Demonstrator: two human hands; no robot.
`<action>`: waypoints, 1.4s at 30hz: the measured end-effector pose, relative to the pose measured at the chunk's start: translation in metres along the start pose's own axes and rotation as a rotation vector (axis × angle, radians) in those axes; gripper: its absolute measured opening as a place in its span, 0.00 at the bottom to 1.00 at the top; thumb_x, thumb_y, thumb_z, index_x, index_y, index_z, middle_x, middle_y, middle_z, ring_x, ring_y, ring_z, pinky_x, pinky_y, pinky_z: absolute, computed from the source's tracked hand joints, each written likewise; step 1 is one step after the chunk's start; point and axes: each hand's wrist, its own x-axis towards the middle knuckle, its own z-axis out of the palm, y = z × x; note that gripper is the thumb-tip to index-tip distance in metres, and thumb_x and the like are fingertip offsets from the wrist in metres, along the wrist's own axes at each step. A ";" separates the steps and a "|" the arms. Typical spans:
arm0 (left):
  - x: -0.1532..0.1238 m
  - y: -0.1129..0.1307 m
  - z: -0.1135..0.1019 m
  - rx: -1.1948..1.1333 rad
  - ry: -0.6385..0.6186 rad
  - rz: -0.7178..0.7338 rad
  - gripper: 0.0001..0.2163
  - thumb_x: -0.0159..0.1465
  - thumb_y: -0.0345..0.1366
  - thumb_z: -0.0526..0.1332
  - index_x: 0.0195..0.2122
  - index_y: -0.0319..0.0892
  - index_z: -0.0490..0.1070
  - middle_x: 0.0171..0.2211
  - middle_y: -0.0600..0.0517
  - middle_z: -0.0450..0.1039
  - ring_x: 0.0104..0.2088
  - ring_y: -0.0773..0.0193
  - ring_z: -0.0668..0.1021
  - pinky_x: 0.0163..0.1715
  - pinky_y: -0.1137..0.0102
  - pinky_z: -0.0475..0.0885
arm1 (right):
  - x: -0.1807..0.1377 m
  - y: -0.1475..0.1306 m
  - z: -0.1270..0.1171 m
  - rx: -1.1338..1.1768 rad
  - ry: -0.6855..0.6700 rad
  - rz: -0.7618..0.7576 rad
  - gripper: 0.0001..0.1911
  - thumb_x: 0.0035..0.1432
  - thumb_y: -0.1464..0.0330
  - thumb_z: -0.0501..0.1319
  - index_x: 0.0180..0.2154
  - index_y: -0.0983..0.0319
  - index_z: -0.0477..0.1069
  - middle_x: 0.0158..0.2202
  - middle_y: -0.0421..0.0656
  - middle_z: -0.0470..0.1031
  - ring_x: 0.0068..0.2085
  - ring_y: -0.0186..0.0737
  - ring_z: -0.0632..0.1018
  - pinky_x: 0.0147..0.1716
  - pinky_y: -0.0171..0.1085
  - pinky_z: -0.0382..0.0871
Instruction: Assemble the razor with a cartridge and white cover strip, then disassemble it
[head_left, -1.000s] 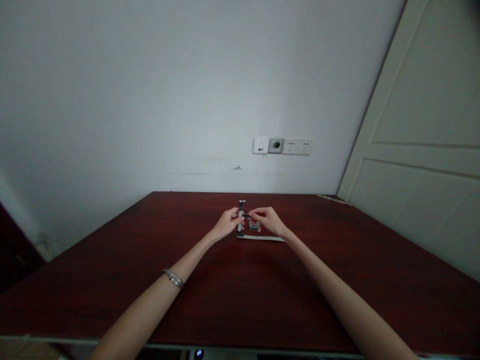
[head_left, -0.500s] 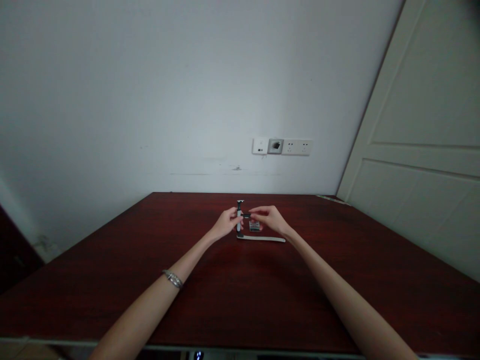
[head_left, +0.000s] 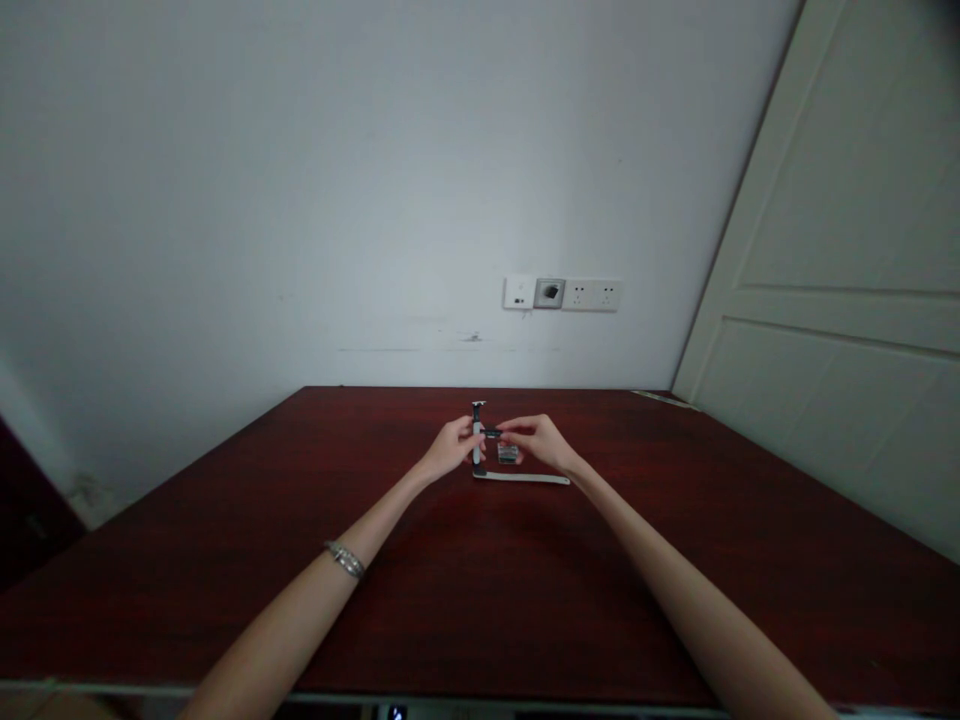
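A jointed grey-and-black tool [head_left: 477, 456] stands upright, with a small T-shaped silvery top. From its black foot, a long pale flat arm [head_left: 525, 479] stretches right along the table. My left hand [head_left: 450, 448] is closed around the upright part, thumb towards me. Between the hands sits a short dark piece [head_left: 492, 433] that meets the upright part; whether it is joined on cannot be told. The fingertips of my right hand [head_left: 540, 440] pinch its right end. Under those fingers is a small clear-looking box [head_left: 508, 453], partly covered by the hand.
The dark red wooden table [head_left: 480, 600] reaches back to a pale wall [head_left: 300, 200]. A row of wall sockets [head_left: 562, 293] is set above its back edge. On the right, a white panelled door [head_left: 840, 250] leans along the table's side.
Both hands keep nearly the same place and hold. The view has shifted very slightly, and my right fingers have moved a little at the dark piece.
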 end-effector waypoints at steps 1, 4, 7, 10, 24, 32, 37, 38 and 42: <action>0.000 0.000 0.000 0.000 0.001 0.003 0.09 0.57 0.37 0.59 0.35 0.38 0.63 0.26 0.51 0.72 0.23 0.67 0.76 0.19 0.77 0.69 | 0.000 0.000 0.000 0.004 0.002 0.003 0.20 0.43 0.61 0.66 0.36 0.69 0.75 0.27 0.44 0.77 0.20 0.32 0.73 0.17 0.32 0.72; 0.000 0.000 -0.001 -0.014 0.015 0.008 0.10 0.57 0.37 0.60 0.36 0.37 0.64 0.26 0.51 0.72 0.23 0.67 0.77 0.19 0.77 0.69 | 0.001 -0.001 -0.001 0.015 0.037 0.015 0.19 0.42 0.61 0.66 0.36 0.68 0.75 0.27 0.44 0.77 0.20 0.32 0.74 0.17 0.32 0.72; 0.001 -0.001 -0.002 -0.037 0.047 0.004 0.12 0.56 0.38 0.61 0.39 0.37 0.65 0.27 0.50 0.73 0.24 0.67 0.77 0.19 0.77 0.69 | 0.003 -0.002 -0.003 0.048 0.116 0.019 0.19 0.42 0.62 0.66 0.35 0.67 0.76 0.26 0.44 0.77 0.21 0.33 0.74 0.17 0.32 0.72; 0.002 -0.004 -0.003 -0.036 0.084 -0.010 0.14 0.55 0.39 0.62 0.39 0.37 0.65 0.29 0.49 0.73 0.24 0.66 0.77 0.18 0.77 0.68 | 0.007 -0.001 -0.005 0.106 0.191 0.002 0.20 0.40 0.61 0.67 0.35 0.68 0.76 0.27 0.45 0.77 0.24 0.36 0.76 0.17 0.32 0.72; -0.009 -0.011 0.006 0.457 0.141 0.273 0.15 0.51 0.43 0.65 0.27 0.41 0.60 0.20 0.58 0.67 0.21 0.70 0.70 0.21 0.76 0.62 | 0.008 -0.003 -0.003 0.196 0.245 -0.060 0.19 0.40 0.63 0.67 0.35 0.68 0.76 0.27 0.46 0.77 0.27 0.38 0.77 0.18 0.32 0.73; -0.011 -0.010 0.016 0.540 0.189 0.340 0.13 0.53 0.41 0.64 0.27 0.41 0.59 0.21 0.58 0.67 0.22 0.71 0.69 0.22 0.77 0.60 | 0.006 -0.011 0.002 0.193 0.212 -0.074 0.18 0.40 0.63 0.67 0.34 0.68 0.76 0.26 0.45 0.77 0.26 0.38 0.76 0.19 0.34 0.73; -0.012 -0.011 0.019 0.567 0.190 0.358 0.12 0.54 0.41 0.62 0.27 0.41 0.59 0.20 0.58 0.65 0.21 0.72 0.68 0.21 0.77 0.59 | 0.005 -0.016 0.004 0.207 0.192 -0.078 0.17 0.40 0.64 0.67 0.34 0.67 0.77 0.26 0.45 0.77 0.26 0.37 0.76 0.19 0.33 0.73; -0.012 -0.011 0.019 0.572 0.191 0.360 0.12 0.54 0.41 0.62 0.27 0.41 0.59 0.20 0.58 0.65 0.21 0.72 0.68 0.20 0.77 0.59 | 0.005 -0.017 0.004 0.208 0.191 -0.079 0.17 0.40 0.64 0.67 0.34 0.67 0.77 0.27 0.45 0.77 0.26 0.37 0.76 0.19 0.33 0.73; -0.012 -0.011 0.020 0.571 0.191 0.362 0.12 0.55 0.40 0.62 0.27 0.41 0.59 0.20 0.59 0.65 0.20 0.72 0.68 0.21 0.77 0.58 | 0.004 -0.020 0.006 0.205 0.185 -0.076 0.18 0.40 0.64 0.67 0.34 0.68 0.76 0.26 0.45 0.77 0.23 0.34 0.75 0.19 0.33 0.72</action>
